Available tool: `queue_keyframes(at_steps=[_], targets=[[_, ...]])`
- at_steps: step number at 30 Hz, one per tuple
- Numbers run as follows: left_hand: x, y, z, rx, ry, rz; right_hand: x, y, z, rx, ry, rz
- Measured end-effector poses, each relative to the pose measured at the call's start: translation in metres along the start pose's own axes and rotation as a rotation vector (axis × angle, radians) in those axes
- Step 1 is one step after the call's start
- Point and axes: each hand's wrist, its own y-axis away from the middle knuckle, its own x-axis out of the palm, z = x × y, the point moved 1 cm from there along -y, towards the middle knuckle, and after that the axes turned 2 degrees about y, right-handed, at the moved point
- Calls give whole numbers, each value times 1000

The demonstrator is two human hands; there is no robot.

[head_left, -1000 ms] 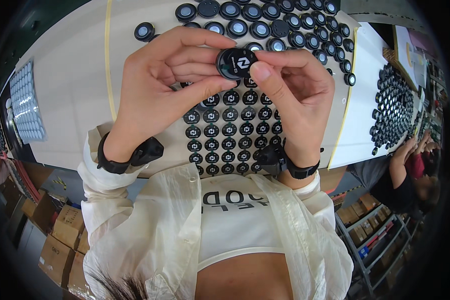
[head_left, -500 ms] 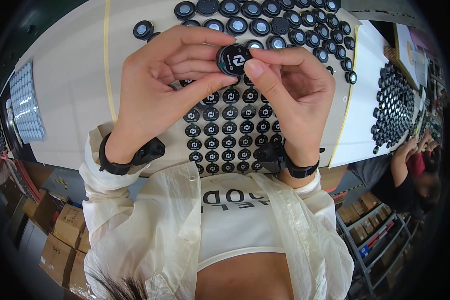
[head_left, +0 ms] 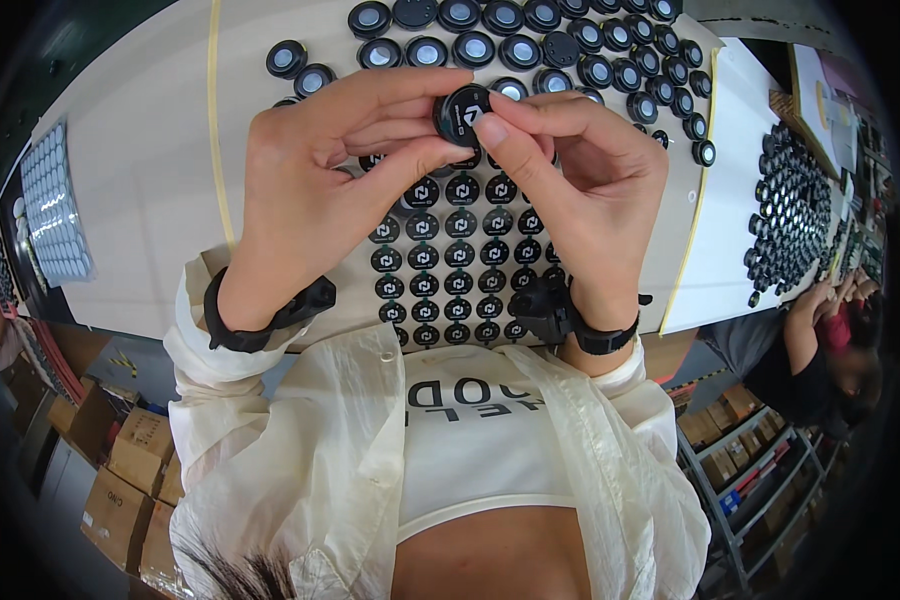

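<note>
Between my two hands is a small round black disc-shaped part [head_left: 457,116] with a white emblem on its face, held tilted above the table. The fingers and thumb of my left hand [head_left: 335,165] pinch its left side. My right hand [head_left: 575,165] grips its right edge, the thumb pressed over part of the emblem. Below my hands lie rows of round black labels [head_left: 458,254] with the same white emblem. Beyond them, several round black parts [head_left: 472,50] with pale grey centres stand on the table; my fingers hide some of these.
A sheet of pale round pieces [head_left: 55,205] lies at the table's left. Yellow tape lines [head_left: 213,120] cross the tabletop. A dense cluster of black round parts [head_left: 790,215] covers the white surface at right, near another person's arm [head_left: 802,325]. Cardboard boxes [head_left: 120,505] stand lower left.
The black disc has turned between my fingers, and my right thumb now covers more of its emblem. My left hand has dropped slightly, uncovering more parts behind it.
</note>
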Motion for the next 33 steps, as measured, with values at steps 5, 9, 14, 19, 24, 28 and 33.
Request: queue_keyframes(at_steps=[5, 9, 14, 19, 24, 28, 33], targets=[[-5, -9, 8, 65, 4, 29, 3, -3, -4, -43, 125, -7], [-21, -33, 1, 48, -119, 113, 4, -4, 2, -80, 295, 113], [-90, -113, 0, 239, -699, 36, -4, 5, 16, -106, 320, 139], [-136, -161, -12, -4, -941, -104, -54, 7, 35, 13, 629, 146], [-102, -157, 7, 325, -1151, -48, -93, -3, 24, 32, 778, 115], [2, -105, 14, 628, -954, 322, -94, -10, 14, 26, 842, 213], [67, -28, 18, 524, -863, 406, -93, -20, 11, 64, 802, 273]])
